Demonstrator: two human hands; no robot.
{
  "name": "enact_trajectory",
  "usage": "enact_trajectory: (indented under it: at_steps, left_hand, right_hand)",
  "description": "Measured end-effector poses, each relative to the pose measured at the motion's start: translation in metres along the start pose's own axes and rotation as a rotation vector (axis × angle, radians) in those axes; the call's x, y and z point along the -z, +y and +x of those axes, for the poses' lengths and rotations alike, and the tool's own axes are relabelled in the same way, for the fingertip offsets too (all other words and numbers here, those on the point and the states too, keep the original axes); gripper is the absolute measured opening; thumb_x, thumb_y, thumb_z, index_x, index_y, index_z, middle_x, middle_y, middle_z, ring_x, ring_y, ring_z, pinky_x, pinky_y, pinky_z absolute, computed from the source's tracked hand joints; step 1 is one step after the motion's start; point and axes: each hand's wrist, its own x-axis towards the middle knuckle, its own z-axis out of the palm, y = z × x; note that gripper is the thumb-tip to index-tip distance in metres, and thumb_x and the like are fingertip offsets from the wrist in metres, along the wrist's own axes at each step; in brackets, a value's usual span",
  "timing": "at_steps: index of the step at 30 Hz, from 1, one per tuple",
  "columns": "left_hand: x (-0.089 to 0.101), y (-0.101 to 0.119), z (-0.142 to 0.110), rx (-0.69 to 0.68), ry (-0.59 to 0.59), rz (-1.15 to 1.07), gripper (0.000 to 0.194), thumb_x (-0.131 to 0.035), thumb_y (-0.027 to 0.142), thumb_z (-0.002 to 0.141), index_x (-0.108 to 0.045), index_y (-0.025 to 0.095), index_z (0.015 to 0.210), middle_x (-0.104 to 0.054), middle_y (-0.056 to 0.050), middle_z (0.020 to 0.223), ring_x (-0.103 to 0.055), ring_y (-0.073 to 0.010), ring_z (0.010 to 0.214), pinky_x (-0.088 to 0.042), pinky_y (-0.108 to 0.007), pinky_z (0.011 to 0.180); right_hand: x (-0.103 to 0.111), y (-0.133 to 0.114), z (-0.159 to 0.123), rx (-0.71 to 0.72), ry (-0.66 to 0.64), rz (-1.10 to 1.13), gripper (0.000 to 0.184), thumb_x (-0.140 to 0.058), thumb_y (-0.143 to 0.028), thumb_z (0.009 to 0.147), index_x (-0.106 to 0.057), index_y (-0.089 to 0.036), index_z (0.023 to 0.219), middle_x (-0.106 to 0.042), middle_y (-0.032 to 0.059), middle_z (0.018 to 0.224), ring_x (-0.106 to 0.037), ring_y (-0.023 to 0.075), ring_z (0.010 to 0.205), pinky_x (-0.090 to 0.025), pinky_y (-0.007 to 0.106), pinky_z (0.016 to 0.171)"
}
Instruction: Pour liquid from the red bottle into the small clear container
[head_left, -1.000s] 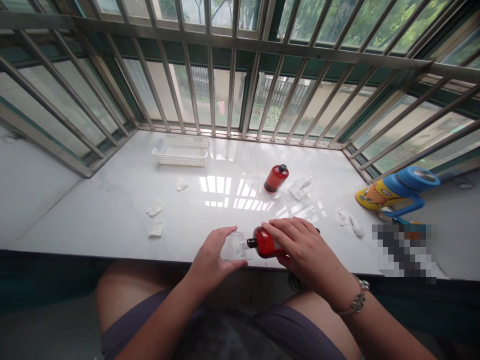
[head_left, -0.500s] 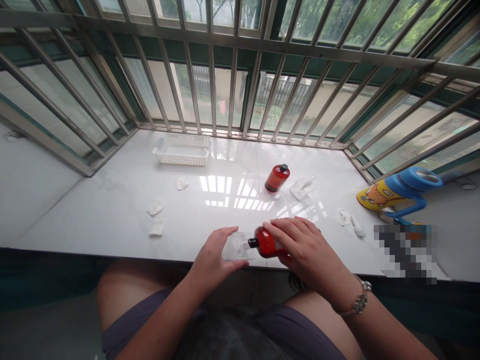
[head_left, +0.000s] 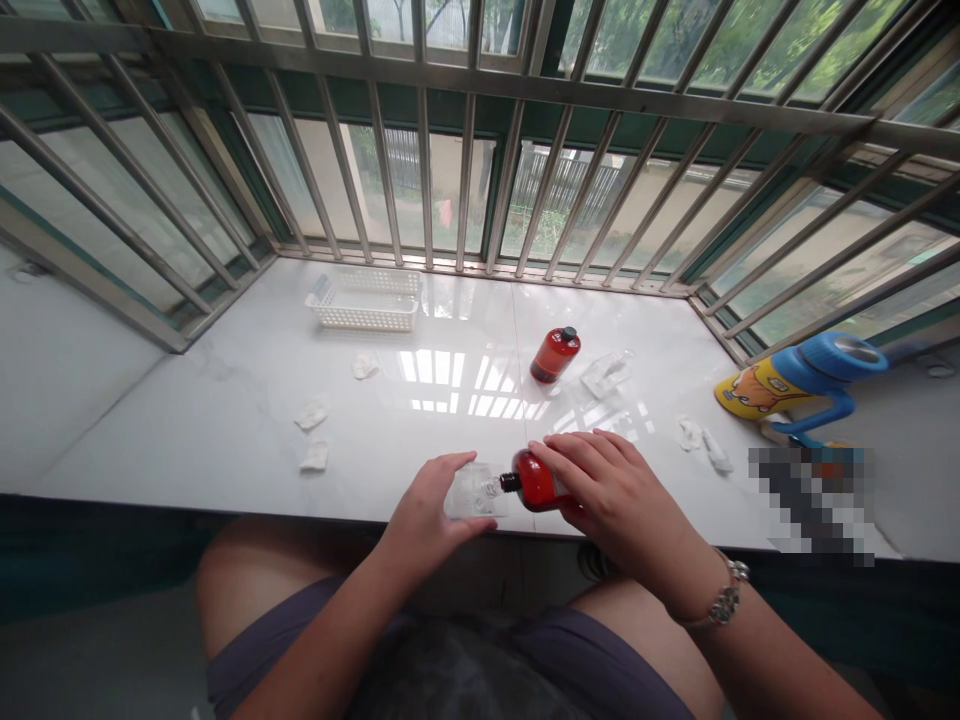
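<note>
Head view: I see left hand (head_left: 426, 510) cupping clear bottle (head_left: 471, 492), right hand (head_left: 611, 485) gripping red bottle (head_left: 535, 480) just right of it, at counter (head_left: 202, 430) near edge. Red bottle's long axis runs left-right, black neck (head_left: 510, 482) pointing left at clear bottle's mouth; contact, can't tell.

Two hands in facing grasps, close together but apart.
The left hand (head_left: 424, 505) curves into a C — fingers (head_left: 454, 461) along the far side, thumb (head_left: 478, 525) along the near one — its left forearm (head_left: 337, 605) slanting up from the lower left. The right hand (head_left: 607, 480) shows its back, fingers side by side and wrapped over, its right forearm (head_left: 780, 650) slanting in from the lower right.
</note>
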Motion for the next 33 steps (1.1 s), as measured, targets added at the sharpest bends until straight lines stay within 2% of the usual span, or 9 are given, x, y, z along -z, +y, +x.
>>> enact_trajectory:
  at_steps: [10, 17, 33]
  left_hand:
    - [0.0003, -0.0037, 0.001, 0.03, -0.007, 0.005, 0.078, -0.098, 0.029, 0.075, -0.061, 0.032, 0.143, -0.069, -0.007, 0.142, -0.067, -0.0322, 0.133, -0.057, -0.055, 0.115]
    - [-0.0004, -0.0048, 0.0014, 0.033, -0.008, 0.023, 0.078, -0.098, 0.029, 0.074, -0.061, 0.033, 0.143, -0.07, -0.006, 0.141, -0.068, -0.0316, 0.132, -0.059, -0.053, 0.114]
    - [-0.0016, -0.0067, 0.0011, 0.044, -0.026, 0.031, 0.077, -0.097, 0.029, 0.076, -0.06, 0.033, 0.144, -0.07, -0.005, 0.14, -0.068, -0.0312, 0.131, -0.058, -0.054, 0.115]
  right_hand:
    - [-0.0019, 0.002, -0.0013, 0.002, 0.004, -0.011, 0.079, -0.069, -0.003, 0.085, -0.049, -0.026, 0.158, -0.066, 0.0103, 0.149, -0.062, 0.0321, 0.131, -0.044, 0.052, 0.115]
    - [-0.0002, 0.0027, -0.0003, 0.005, -0.002, -0.013, 0.079, -0.067, -0.002, 0.086, -0.048, -0.026, 0.159, -0.066, 0.0105, 0.149, -0.061, 0.0321, 0.132, -0.044, 0.053, 0.114]
    - [0.0003, 0.0063, -0.0004, 0.027, 0.039, -0.054, 0.071, -0.067, -0.004, 0.086, -0.055, -0.023, 0.154, -0.069, 0.0101, 0.144, -0.063, 0.0317, 0.127, -0.042, 0.051, 0.112]
